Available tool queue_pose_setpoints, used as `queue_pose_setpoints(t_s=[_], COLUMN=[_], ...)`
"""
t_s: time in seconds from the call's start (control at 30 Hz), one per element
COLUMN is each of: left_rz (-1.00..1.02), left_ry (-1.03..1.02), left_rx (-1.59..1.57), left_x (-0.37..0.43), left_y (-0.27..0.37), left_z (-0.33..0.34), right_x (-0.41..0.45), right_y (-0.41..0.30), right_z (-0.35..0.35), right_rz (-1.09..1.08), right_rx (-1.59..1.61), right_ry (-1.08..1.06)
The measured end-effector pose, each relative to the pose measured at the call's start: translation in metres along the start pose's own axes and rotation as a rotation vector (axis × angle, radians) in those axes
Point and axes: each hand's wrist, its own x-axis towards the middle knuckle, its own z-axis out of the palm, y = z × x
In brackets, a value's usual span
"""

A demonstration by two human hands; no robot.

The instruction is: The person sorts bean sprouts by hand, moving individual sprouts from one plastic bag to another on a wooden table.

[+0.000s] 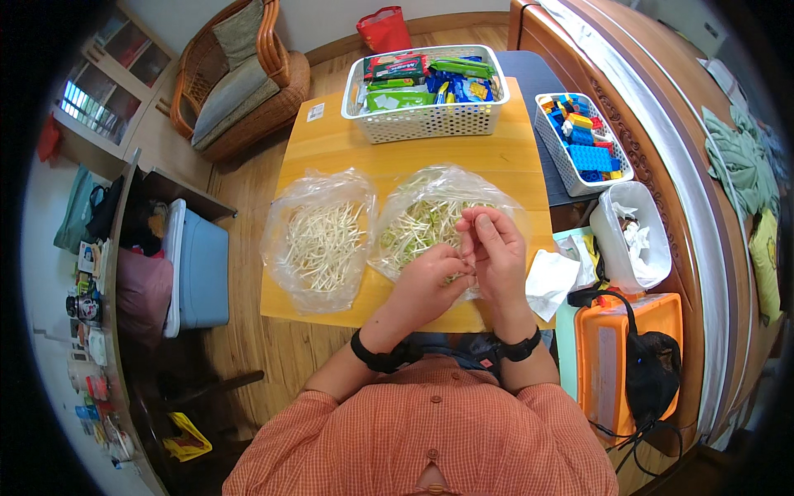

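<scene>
Over the near side of a clear plastic bag of greenish-white bean sprouts (422,223), both my hands come together. My left hand (431,282) has its fingers curled, with the tips meeting the lower fingers of my right hand (497,248). On the right hand, thumb and forefinger are drawn close together, pointing away from me. Anything as thin as a single sprout between the fingertips is too small to make out. To the left of the hands lies a second clear plastic bag (322,248), opened out, with pale, trimmed-looking sprouts in it.
A white perforated basket (428,127) of packaged snacks stands at the wooden table's (322,146) far edge. Right of the table are a basket of toy bricks (583,146), a waste bin (657,248), white tissue paper (552,279) and an orange storage box (598,372).
</scene>
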Motion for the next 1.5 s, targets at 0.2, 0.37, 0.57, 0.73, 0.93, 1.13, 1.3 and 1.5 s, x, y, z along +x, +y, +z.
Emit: queue_pose_setpoints(t_s=[0.2,0.37,0.57,0.73,0.93,1.13,1.3,1.5], left_rz=[-0.114,-0.102,-0.051,-0.360,-0.443,-0.416,-0.377,-0.371], left_ry=[0.128,0.153,0.124,0.277,0.436,0.498,0.513,0.609], left_rx=[-0.070,-0.038,-0.157,-0.603,-0.872,-0.941,-0.958,-1.021], left_x=[-0.001,-0.002,-0.003,-0.009,-0.007,-0.010,-0.008,-0.007], left_y=[0.000,0.004,0.003,-0.002,-0.007,-0.014,-0.014,-0.010], left_z=[-0.012,-0.021,-0.023,-0.027,-0.037,-0.041,-0.037,-0.039], right_x=[0.008,0.003,0.005,0.003,0.008,0.000,-0.005,-0.003], right_y=[-0.019,-0.039,-0.025,-0.031,-0.020,-0.026,-0.018,-0.017], right_z=[-0.020,-0.011,-0.008,-0.012,-0.009,0.007,0.012,0.008], right_rz=[-0.261,-0.154,-0.387,-0.222,-0.337,-0.225,-0.089,-0.238], right_rx=[-0.631,-1.039,-1.095,-1.137,-1.072,-0.999,-1.048,-0.879], right_ry=[-0.103,-0.385,-0.204,-0.183,-0.178,-0.353,-0.384,-0.394])
